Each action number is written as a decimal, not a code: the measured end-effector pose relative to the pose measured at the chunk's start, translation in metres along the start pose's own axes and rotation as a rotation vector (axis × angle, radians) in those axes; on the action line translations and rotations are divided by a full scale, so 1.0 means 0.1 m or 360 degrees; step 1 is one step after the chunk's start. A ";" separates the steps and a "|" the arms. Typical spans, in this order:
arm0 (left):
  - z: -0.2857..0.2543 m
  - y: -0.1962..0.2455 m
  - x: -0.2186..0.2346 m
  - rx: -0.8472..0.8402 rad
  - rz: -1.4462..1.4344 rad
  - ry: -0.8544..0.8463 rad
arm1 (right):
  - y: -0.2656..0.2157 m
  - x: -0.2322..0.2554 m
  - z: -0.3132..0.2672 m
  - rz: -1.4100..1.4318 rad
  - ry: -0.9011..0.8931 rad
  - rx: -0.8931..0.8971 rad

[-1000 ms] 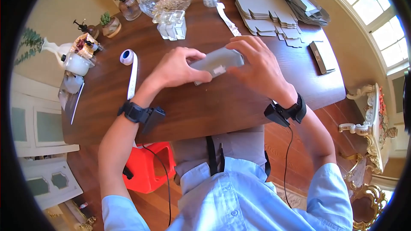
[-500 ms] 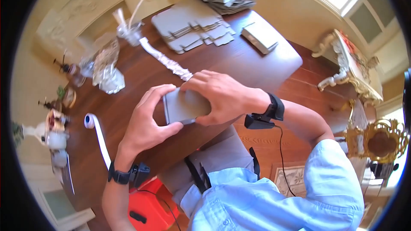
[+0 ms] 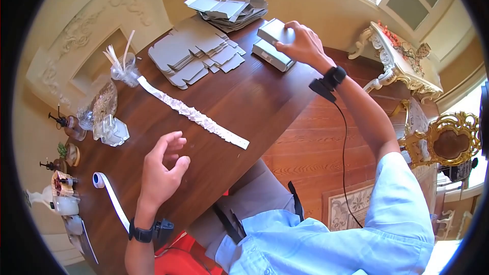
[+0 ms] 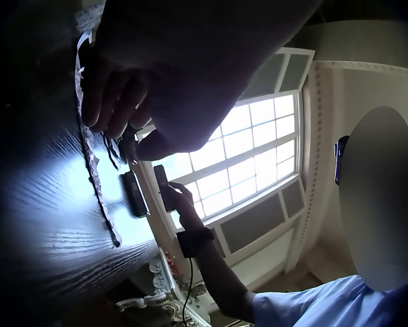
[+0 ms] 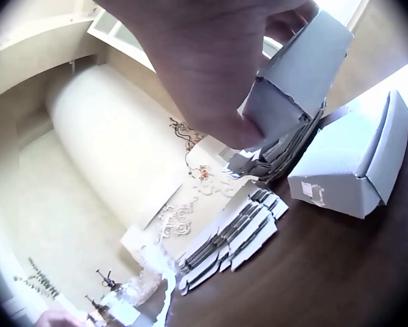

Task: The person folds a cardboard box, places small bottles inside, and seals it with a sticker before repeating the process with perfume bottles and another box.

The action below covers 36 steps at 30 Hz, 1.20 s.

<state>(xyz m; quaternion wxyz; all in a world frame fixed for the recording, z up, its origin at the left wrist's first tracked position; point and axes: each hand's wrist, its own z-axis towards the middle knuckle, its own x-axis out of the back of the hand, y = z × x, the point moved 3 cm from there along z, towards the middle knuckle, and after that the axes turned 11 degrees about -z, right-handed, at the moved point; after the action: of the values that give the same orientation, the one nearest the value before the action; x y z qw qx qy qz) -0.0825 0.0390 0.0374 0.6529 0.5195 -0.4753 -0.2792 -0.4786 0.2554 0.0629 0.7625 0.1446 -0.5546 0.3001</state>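
My right hand (image 3: 307,47) grips a small grey cardboard box (image 3: 274,31) by its end, thumb on one side and fingers on the other. The held box is up off the table, just over a second grey box (image 3: 273,56) that lies near the far right edge. In the right wrist view the second box (image 5: 347,160) has a small pale sticker on its end. My left hand (image 3: 162,170) hovers over the table with loosely bent fingers and holds nothing. A crumpled white paper strip (image 3: 196,115) lies beyond it.
Flat grey cardboard blanks (image 3: 191,53) are stacked at the back, with a messier cardboard pile (image 3: 229,12) behind. A roll of white tape (image 3: 98,180) trails a strip at the left. Glass jars (image 3: 112,131) and spray bottles (image 3: 74,127) line the far left edge.
The right hand has carried the grey box away to the right, over to the other box. My left hand has let go of it and stayed behind. The head view has turned right.
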 end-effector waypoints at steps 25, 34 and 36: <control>-1.36 -0.63 1.74 0.0273 -0.0101 0.0975 | -1.87 0.01 -0.68 0.1006 -0.0455 0.0992; -0.38 -1.13 1.81 0.0203 0.0105 0.1009 | -3.89 -1.05 -0.44 0.1070 -0.0690 0.1379; -0.09 -1.24 1.74 -0.0022 -0.0010 0.1076 | -4.12 -1.18 -0.35 0.1092 -0.0737 0.1315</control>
<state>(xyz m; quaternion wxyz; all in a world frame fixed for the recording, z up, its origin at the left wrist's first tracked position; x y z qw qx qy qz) 0.0101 -0.1445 -0.0220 0.7763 0.5796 -0.2285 -0.0963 -0.2210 -0.0810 -0.0129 0.3610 0.3040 -0.5590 0.6818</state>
